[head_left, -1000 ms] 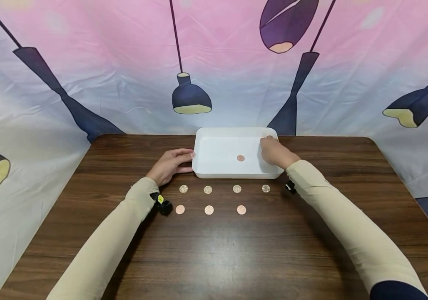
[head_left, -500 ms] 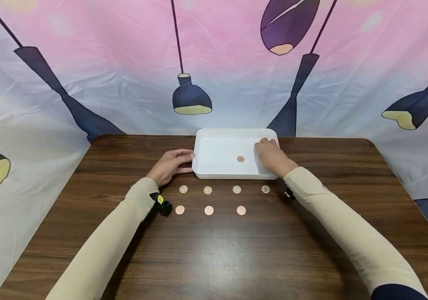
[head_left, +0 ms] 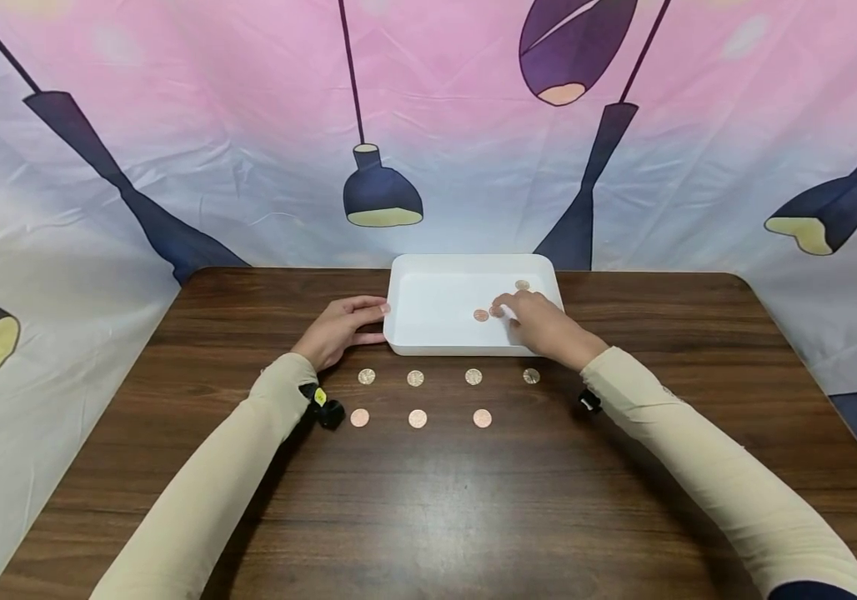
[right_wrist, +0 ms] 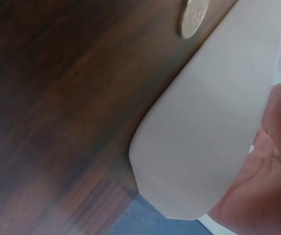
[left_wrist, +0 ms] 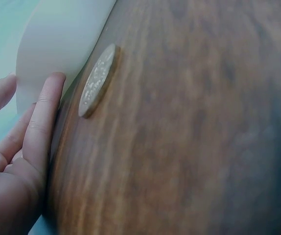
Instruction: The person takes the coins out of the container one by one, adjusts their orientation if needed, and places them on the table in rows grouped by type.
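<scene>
A white rectangular tray (head_left: 436, 329) stands at the back of the table. My left hand (head_left: 334, 332) rests beside its left end, fingertips against the wall; the left wrist view shows those fingers (left_wrist: 40, 120) fairly straight. Inside the tray, my right hand (head_left: 544, 325) reaches down with the index fingertip right at a copper-coloured coin (head_left: 495, 312), which it partly covers. Just left of that lies another copper-coloured coin (head_left: 480, 316), and a paler gold coin (head_left: 522, 285) lies behind the hand. In the right wrist view the tray wall (right_wrist: 194, 127) hides the right fingertips.
In front of the tray, several gold coins (head_left: 415, 378) lie in a row on the wooden table (head_left: 428, 517). Closer to me is a row of three copper-coloured coins (head_left: 418, 418). A printed fabric backdrop (head_left: 458, 200) hangs behind the table's far edge.
My right hand has shifted from the tray's right end towards its middle and lowered its index finger. Two coins that were hidden under it now show. The left hand stays put.
</scene>
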Tool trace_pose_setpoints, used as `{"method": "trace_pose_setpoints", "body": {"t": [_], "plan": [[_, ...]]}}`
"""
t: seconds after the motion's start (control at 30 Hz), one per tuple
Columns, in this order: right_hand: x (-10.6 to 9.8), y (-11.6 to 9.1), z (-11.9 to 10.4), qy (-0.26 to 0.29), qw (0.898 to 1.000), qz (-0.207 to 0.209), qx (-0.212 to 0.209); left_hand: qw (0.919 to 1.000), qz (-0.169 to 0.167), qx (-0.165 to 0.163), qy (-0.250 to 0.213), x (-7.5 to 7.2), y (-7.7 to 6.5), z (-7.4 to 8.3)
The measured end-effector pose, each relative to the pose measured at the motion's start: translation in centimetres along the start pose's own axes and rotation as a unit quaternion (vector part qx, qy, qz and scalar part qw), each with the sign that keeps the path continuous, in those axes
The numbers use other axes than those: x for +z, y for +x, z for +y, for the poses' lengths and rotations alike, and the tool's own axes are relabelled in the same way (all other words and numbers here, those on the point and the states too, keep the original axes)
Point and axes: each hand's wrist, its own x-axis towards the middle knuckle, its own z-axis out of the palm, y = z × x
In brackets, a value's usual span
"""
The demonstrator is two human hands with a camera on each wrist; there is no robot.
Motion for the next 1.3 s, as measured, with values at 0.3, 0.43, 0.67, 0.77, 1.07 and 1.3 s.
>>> {"method": "trace_pose_setpoints", "body": {"t": [0.3, 0.43, 0.67, 0.77, 1.07, 1.3], "plan": [[-0.1, 1.3, 0.6, 0.093, 0.994, -0.001, 0.053, 1.0000, 0.000, -0.001, -0.001, 0.0, -0.1, 0.1], [0.1, 1.6, 1.2, 0.115, 0.991, -0.013, 0.066, 1.0000, 0.002, -0.001, -0.003, 0.1, -0.1, 0.1], [0.1, 2.3, 1.5, 0.137, 0.985, -0.028, 0.096, 1.0000, 0.001, 0.000, 0.000, 0.0, -0.2, 0.2], [0.0, 2.5, 1.5, 0.147, 0.983, -0.037, 0.107, 1.0000, 0.001, -0.001, -0.002, 0.0, -0.1, 0.0], [-0.3, 2.6, 1.6, 0.134, 0.985, -0.055, 0.094, 1.0000, 0.004, -0.005, -0.001, 0.1, -0.1, 0.2], [0.3, 2.1, 1.4, 0.117, 0.991, -0.036, 0.045, 1.0000, -0.001, -0.005, 0.002, 0.1, -0.1, 0.1]]}}
